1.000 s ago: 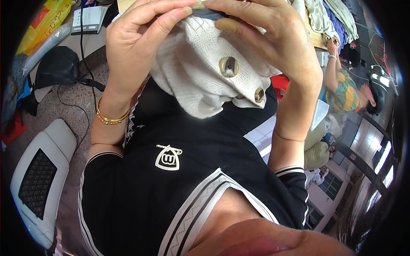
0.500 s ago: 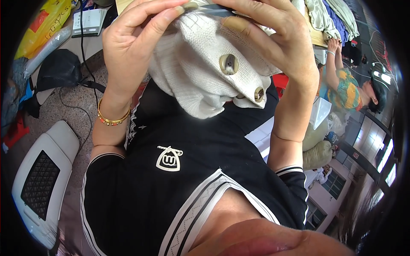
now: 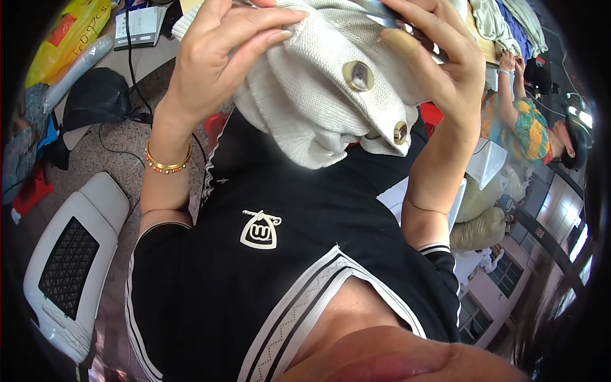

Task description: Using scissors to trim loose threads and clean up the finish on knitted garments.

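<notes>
A cream knitted cardigan (image 3: 286,102) hangs bunched from both hands in front of my chest. My left hand (image 3: 216,63) pinches its upper edge between thumb and fingers. Two large brownish buttons, one in the middle of the placket (image 3: 358,76) and one near the lower corner (image 3: 400,132), face me. Across the garment, my right hand (image 3: 449,63) is curled round shiny metal snips (image 3: 385,21), partly hidden by the fingers and the top edge of the view. A tan wrap covers the right thumb, which lies close to the knit.
A pale chair (image 3: 70,267) stands at the left, below a black bag (image 3: 95,99). A yellow plastic bag (image 3: 67,38) and a booklet (image 3: 140,27) lie at the upper left. Another person (image 3: 525,130) works at the right near piled garments (image 3: 490,25). Stuffed sacks (image 3: 477,226) sit below.
Both hands and the cardigan have shifted slightly right in view. The right hand and snips have drawn away from the left fingers, and the button at those fingertips no longer shows.
</notes>
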`<action>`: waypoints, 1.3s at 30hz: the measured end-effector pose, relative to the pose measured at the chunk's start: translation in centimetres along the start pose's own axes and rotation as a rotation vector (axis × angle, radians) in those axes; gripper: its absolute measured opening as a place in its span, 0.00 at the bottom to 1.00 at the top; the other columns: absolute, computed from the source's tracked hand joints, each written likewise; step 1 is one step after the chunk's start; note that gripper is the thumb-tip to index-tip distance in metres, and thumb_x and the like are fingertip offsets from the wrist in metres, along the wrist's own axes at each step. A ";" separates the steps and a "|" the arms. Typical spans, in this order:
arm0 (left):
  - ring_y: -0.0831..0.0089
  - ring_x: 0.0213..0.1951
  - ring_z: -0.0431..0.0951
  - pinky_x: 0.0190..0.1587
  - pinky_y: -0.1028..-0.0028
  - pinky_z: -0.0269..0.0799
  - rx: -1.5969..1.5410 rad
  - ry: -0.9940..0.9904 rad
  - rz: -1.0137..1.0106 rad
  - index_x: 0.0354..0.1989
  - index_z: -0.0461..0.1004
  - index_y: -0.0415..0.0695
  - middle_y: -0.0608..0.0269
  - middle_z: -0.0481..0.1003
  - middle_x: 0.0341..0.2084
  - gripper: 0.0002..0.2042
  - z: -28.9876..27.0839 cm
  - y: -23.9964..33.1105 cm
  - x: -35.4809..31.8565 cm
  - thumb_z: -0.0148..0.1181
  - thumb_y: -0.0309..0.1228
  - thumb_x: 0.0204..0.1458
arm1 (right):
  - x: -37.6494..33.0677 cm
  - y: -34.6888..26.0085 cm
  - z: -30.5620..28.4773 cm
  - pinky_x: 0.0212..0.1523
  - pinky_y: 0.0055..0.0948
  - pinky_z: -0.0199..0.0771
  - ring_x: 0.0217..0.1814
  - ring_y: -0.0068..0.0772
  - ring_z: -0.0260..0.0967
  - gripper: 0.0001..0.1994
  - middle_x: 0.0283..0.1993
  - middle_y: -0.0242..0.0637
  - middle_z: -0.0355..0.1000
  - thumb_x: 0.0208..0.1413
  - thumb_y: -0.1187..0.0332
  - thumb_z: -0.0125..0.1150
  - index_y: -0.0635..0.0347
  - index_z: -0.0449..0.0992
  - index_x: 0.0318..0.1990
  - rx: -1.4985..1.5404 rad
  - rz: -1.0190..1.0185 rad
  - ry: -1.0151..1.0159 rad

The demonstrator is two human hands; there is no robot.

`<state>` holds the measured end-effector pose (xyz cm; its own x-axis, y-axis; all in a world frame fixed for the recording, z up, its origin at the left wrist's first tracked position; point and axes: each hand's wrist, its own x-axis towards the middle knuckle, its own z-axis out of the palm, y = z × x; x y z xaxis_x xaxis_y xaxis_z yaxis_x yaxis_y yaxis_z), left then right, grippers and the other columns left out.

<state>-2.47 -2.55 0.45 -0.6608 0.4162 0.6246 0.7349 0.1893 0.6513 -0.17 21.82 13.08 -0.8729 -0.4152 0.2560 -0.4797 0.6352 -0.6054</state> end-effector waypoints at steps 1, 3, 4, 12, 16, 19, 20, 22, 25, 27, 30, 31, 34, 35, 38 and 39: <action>0.74 0.43 0.75 0.46 0.77 0.72 0.001 -0.003 -0.001 0.46 0.81 0.39 0.58 0.70 0.46 0.11 0.0 0.0 -0.1 0.60 0.22 0.55 | -0.2 0.2 0.0 0.31 0.23 0.60 0.30 0.24 0.62 0.19 0.29 0.33 0.68 0.46 0.78 0.69 0.67 0.80 0.49 0.003 0.001 0.001; 0.63 0.46 0.80 0.48 0.77 0.77 -0.025 -0.044 -0.119 0.52 0.76 0.39 0.41 0.69 0.57 0.15 -0.1 0.0 -0.2 0.61 0.27 0.55 | -0.6 0.8 -0.1 0.31 0.22 0.59 0.30 0.23 0.61 0.19 0.30 0.33 0.67 0.46 0.78 0.69 0.67 0.80 0.49 -0.017 -0.059 0.070; 0.63 0.46 0.80 0.48 0.77 0.77 -0.022 -0.046 -0.120 0.52 0.76 0.39 0.41 0.69 0.57 0.15 0.7 -0.6 -0.3 0.61 0.27 0.55 | -0.9 0.9 0.0 0.31 0.21 0.58 0.30 0.23 0.60 0.19 0.31 0.33 0.67 0.46 0.79 0.69 0.67 0.80 0.49 -0.008 -0.047 0.086; 0.76 0.43 0.72 0.47 0.77 0.70 0.089 0.166 -0.055 0.40 0.78 0.38 0.60 0.69 0.48 0.05 1.8 -0.6 -1.1 0.60 0.23 0.58 | -2.1 2.0 0.9 0.32 0.20 0.57 0.30 0.21 0.59 0.20 0.33 0.32 0.68 0.45 0.81 0.68 0.67 0.80 0.49 -0.001 -0.009 0.185; 0.80 0.47 0.69 0.50 0.79 0.64 -0.597 0.266 -0.336 0.44 0.75 0.39 0.64 0.69 0.52 0.07 1.4 -2.4 -2.6 0.53 0.26 0.63 | -2.3 2.1 1.1 0.33 0.20 0.58 0.31 0.22 0.59 0.19 0.33 0.32 0.67 0.45 0.82 0.66 0.68 0.80 0.49 0.030 -0.002 0.212; 0.82 0.47 0.68 0.49 0.81 0.63 -1.015 0.264 -0.424 0.47 0.73 0.38 0.63 0.69 0.54 0.09 0.8 -2.7 -2.6 0.49 0.28 0.66 | -3.4 5.3 1.3 0.38 0.16 0.57 0.37 0.18 0.61 0.18 0.38 0.30 0.69 0.51 0.77 0.66 0.65 0.79 0.51 0.052 -0.101 0.232; 0.82 0.46 0.68 0.48 0.81 0.62 -1.086 0.289 -0.488 0.49 0.71 0.37 0.62 0.69 0.55 0.11 0.7 -1.8 -2.3 0.45 0.29 0.67 | -3.5 5.4 1.3 0.38 0.16 0.57 0.37 0.18 0.61 0.18 0.38 0.30 0.69 0.51 0.77 0.66 0.65 0.79 0.51 0.058 -0.104 0.241; 0.81 0.45 0.68 0.47 0.81 0.63 -1.230 0.277 -0.504 0.50 0.70 0.37 0.61 0.70 0.54 0.11 0.0 -1.6 -2.0 0.45 0.29 0.67 | -3.6 5.5 1.4 0.38 0.15 0.56 0.37 0.19 0.60 0.18 0.39 0.31 0.69 0.52 0.78 0.65 0.64 0.79 0.53 0.061 -0.084 0.228; 0.79 0.44 0.68 0.48 0.79 0.63 -1.482 0.251 -0.511 0.52 0.69 0.37 0.59 0.70 0.52 0.11 -0.4 -1.8 -2.0 0.44 0.28 0.67 | -3.9 5.5 1.4 0.38 0.15 0.56 0.37 0.19 0.60 0.18 0.39 0.31 0.69 0.52 0.78 0.65 0.65 0.79 0.52 0.075 -0.080 0.227; 0.79 0.41 0.66 0.48 0.78 0.62 -1.531 0.456 -0.601 0.49 0.69 0.38 0.58 0.67 0.51 0.10 -0.2 -1.4 -1.8 0.46 0.29 0.67 | -4.0 5.5 1.4 0.38 0.15 0.55 0.37 0.19 0.60 0.18 0.39 0.30 0.69 0.52 0.78 0.65 0.65 0.79 0.53 0.094 -0.065 0.244; 0.79 0.38 0.64 0.47 0.77 0.61 -1.801 0.225 -0.523 0.45 0.69 0.40 0.59 0.64 0.51 0.07 -1.2 -1.8 -1.5 0.47 0.29 0.66 | -4.3 5.6 1.2 0.38 0.15 0.56 0.38 0.18 0.60 0.19 0.39 0.31 0.69 0.52 0.79 0.64 0.65 0.79 0.53 0.100 -0.069 0.231; 0.79 0.35 0.61 0.42 0.77 0.59 -1.738 0.292 -0.581 0.43 0.69 0.41 0.60 0.63 0.50 0.06 -1.3 -1.5 -1.4 0.49 0.30 0.65 | -4.6 5.5 1.1 0.38 0.15 0.56 0.38 0.19 0.60 0.19 0.40 0.31 0.69 0.52 0.79 0.64 0.65 0.78 0.53 0.096 -0.066 0.222; 0.79 0.33 0.60 0.39 0.78 0.57 -1.708 0.298 -0.540 0.44 0.70 0.41 0.62 0.63 0.48 0.06 -2.1 -1.8 -1.5 0.50 0.30 0.64 | -5.0 5.3 1.0 0.40 0.15 0.57 0.38 0.19 0.61 0.18 0.40 0.31 0.69 0.53 0.78 0.63 0.65 0.78 0.53 0.066 -0.052 0.213; 0.79 0.32 0.59 0.37 0.78 0.55 -1.671 0.328 -0.531 0.43 0.72 0.39 0.63 0.64 0.45 0.07 -2.4 -1.9 -1.5 0.52 0.30 0.63 | -5.1 5.3 0.9 0.41 0.16 0.58 0.39 0.20 0.61 0.18 0.40 0.32 0.69 0.54 0.77 0.63 0.64 0.78 0.54 0.072 -0.079 0.219; 0.78 0.32 0.59 0.37 0.78 0.56 -1.603 0.384 -0.470 0.43 0.74 0.38 0.61 0.66 0.45 0.09 -3.4 -1.3 -1.1 0.52 0.31 0.63 | -5.4 3.2 0.6 0.34 0.20 0.58 0.32 0.22 0.60 0.18 0.33 0.32 0.67 0.48 0.82 0.64 0.68 0.79 0.49 0.082 0.061 0.301; 0.77 0.32 0.59 0.37 0.77 0.56 -1.487 0.419 -0.446 0.42 0.74 0.38 0.61 0.66 0.45 0.10 -3.8 -0.6 -1.2 0.51 0.32 0.64 | -5.6 3.1 0.6 0.34 0.20 0.58 0.32 0.22 0.60 0.18 0.33 0.32 0.67 0.48 0.82 0.64 0.68 0.79 0.49 0.090 0.075 0.307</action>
<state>-2.69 -6.54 0.92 -0.9480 0.2590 0.1851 -0.1463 -0.8708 0.4694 3.28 25.70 9.34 -0.8980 -0.1451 0.4153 -0.4153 0.5910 -0.6916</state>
